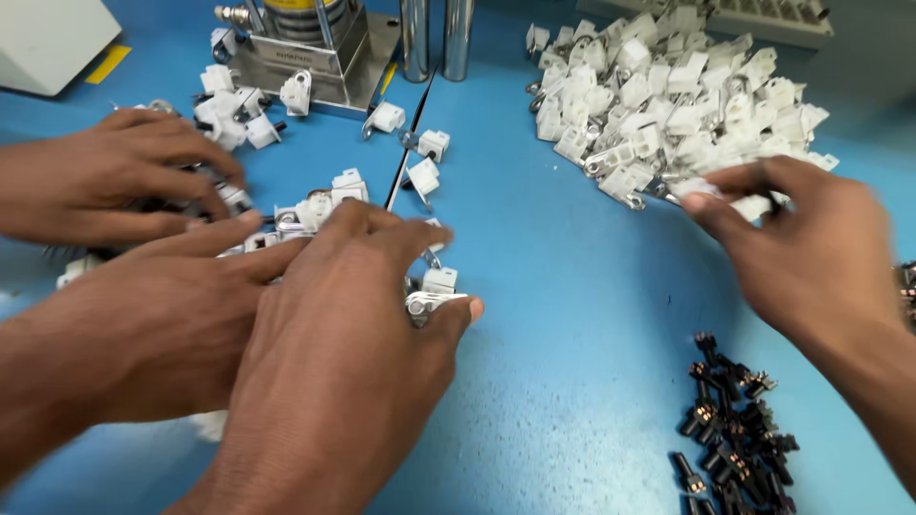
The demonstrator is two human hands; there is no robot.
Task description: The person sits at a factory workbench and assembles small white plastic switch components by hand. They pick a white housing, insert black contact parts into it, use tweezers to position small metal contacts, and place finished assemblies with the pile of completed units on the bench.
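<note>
Hovering above the blue table (572,315), left fingers (460,315) and right fingers (711,205) apparently pinch white clips (425,303).

Matt blue surface (572,315), smooth, with a faint sheen under the light. White plastic clips (668,95) in a heap, matt, each with a bright, glossy metal tab. Same white plastic and shiny metal on the clip (427,303) at the right hand (334,381). Small black parts (735,429), dull dark plastic with glints of metal. Brushed grey metal press base (305,57); two polished, mirror-like steel posts (437,38). Off-white box (48,38), smooth and matt.
</note>
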